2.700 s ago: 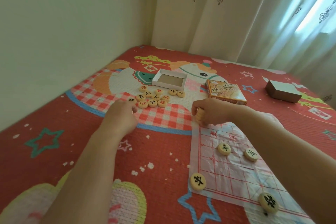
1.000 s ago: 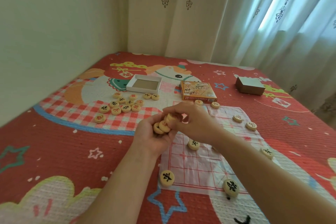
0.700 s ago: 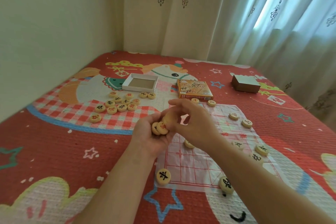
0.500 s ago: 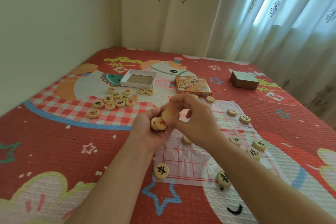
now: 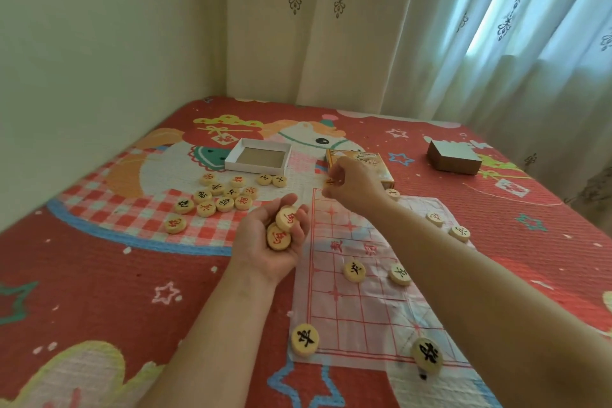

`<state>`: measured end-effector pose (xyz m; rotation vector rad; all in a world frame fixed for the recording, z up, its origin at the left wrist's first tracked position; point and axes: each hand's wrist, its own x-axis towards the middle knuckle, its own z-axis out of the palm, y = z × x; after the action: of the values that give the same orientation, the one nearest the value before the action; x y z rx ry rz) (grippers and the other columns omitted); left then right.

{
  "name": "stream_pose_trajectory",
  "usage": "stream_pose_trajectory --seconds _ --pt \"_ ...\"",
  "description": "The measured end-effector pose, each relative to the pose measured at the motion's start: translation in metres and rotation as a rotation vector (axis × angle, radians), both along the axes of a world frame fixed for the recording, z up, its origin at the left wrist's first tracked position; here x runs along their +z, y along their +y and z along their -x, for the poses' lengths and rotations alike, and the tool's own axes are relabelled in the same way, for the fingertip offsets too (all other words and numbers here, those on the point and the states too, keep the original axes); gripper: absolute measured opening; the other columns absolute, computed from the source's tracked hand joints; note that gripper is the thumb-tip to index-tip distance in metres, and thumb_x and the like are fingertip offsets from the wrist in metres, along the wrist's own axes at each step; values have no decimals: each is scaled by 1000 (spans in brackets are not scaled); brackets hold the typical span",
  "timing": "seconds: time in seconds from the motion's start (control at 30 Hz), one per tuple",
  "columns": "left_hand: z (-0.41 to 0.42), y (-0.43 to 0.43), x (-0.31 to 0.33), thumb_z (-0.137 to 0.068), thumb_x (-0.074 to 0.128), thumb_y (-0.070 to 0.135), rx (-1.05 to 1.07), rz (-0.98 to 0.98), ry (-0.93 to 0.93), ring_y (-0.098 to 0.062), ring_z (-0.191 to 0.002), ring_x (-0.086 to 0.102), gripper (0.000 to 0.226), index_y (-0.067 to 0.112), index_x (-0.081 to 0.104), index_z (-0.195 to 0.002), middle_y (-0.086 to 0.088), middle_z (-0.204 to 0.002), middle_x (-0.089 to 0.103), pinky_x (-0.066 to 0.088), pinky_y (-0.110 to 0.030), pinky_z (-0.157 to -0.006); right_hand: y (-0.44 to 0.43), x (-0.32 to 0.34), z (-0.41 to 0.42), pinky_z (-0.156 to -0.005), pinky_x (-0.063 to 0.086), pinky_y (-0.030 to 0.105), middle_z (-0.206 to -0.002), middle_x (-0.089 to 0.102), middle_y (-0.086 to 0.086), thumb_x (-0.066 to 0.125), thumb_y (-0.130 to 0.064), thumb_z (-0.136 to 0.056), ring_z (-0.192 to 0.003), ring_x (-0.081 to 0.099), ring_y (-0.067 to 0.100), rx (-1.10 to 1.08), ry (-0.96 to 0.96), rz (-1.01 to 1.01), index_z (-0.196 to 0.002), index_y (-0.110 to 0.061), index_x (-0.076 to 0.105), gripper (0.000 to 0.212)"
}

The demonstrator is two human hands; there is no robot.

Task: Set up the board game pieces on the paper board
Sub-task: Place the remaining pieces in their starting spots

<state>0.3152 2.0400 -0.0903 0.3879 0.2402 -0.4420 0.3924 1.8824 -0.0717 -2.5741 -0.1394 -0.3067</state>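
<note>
The paper board (image 5: 357,295), white with a red grid, lies on the bed cover right of centre. My left hand (image 5: 268,242) is palm up beside the board's left edge and cups two round wooden pieces with red characters (image 5: 281,228). My right hand (image 5: 351,187) reaches to the board's far left corner and pinches a red-marked piece (image 5: 330,183) just above it. Black-marked pieces sit on the board, among them one at the near left corner (image 5: 305,339), one at the near edge (image 5: 427,355) and two mid-board (image 5: 354,272).
A loose pile of pieces (image 5: 218,199) lies on the checked patch to the left. Behind it stands an open white box tray (image 5: 258,160); the printed game box (image 5: 371,162) is behind my right hand. A grey box (image 5: 453,156) sits far right. Wall left, curtains behind.
My right hand took one piece from the stack in my left hand and carried it forward to the board's far left corner. My left hand now cups two pieces.
</note>
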Motion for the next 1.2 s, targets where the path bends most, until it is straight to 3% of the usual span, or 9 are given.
stream_pose_trajectory --seconds 0.17,0.23,0.33,0.47,0.6,0.8,0.93,1.07,1.2 --pt "-6 5 -5 -91 44 22 -28 -23 -29 -13 -43 55 24 8 60 -80 -11 -76 55 43 -15 -32 16 -9 -29 -70 38 30 -85 57 -3 67 -32 -80 -86 54 20 -20 -10 246 -84 -20 54 18" --pt "-7 6 -5 -90 45 22 -33 -4 -27 -12 -42 54 24 8 60 -79 -11 -76 55 43 -15 -32 17 -17 -37 -78 38 32 -87 60 -1 64 -36 -81 -94 55 22 -10 17 297 -83 -22 54 18" --pt "-9 6 -6 -91 45 21 -12 26 -14 -13 -43 54 24 7 61 -81 -13 -77 55 44 -15 -33 14 -29 -43 -97 34 39 -103 65 2 57 -41 -85 -108 49 25 -4 52 336 -95 -24 61 20" --pt "-9 6 -8 -91 45 20 38 27 20 -16 -45 58 25 4 62 -84 -15 -79 55 47 -18 -34 5 -28 -38 -102 34 41 -118 63 2 52 -31 -87 -119 43 25 45 53 285 -115 -26 62 30" --pt "-8 4 -7 -92 44 20 24 -22 35 -17 -44 58 25 3 62 -85 -15 -77 55 47 -18 -34 -1 -15 -19 -95 38 33 -119 61 -1 46 -4 -81 -117 44 22 29 -11 52 -119 -21 60 43" --pt "-5 -3 -4 -93 44 21 -123 -138 79 -11 -37 51 27 4 62 -82 -14 -73 54 39 -12 -29 0 0 23 -93 46 34 -101 64 -6 45 7 -79 -104 56 16 118 -24 -205 -104 -16 67 40" --pt "4 -10 2 -79 50 17 -312 -163 53 -10 -34 46 17 3 60 -76 -14 -69 54 34 -10 -26 8 13 62 -86 49 25 -94 64 -4 46 11 -85 -88 59 8 363 172 -479 -105 -12 64 35" --pt "10 -17 4 -73 52 19 -469 -152 25 -9 -34 47 25 -3 63 -67 -12 -68 53 34 -10 -26 5 17 80 -66 47 22 -95 63 -3 40 5 -90 -76 57 5 437 381 -503 -112 -15 63 37" --pt "10 -19 2 -73 53 23 -487 -133 39 -9 -34 48 32 -7 63 -71 -14 -68 56 33 -9 -27 2 16 79 -61 45 22 -92 62 -1 42 7 -85 -72 54 7 458 540 -524 -116 -13 61 41"
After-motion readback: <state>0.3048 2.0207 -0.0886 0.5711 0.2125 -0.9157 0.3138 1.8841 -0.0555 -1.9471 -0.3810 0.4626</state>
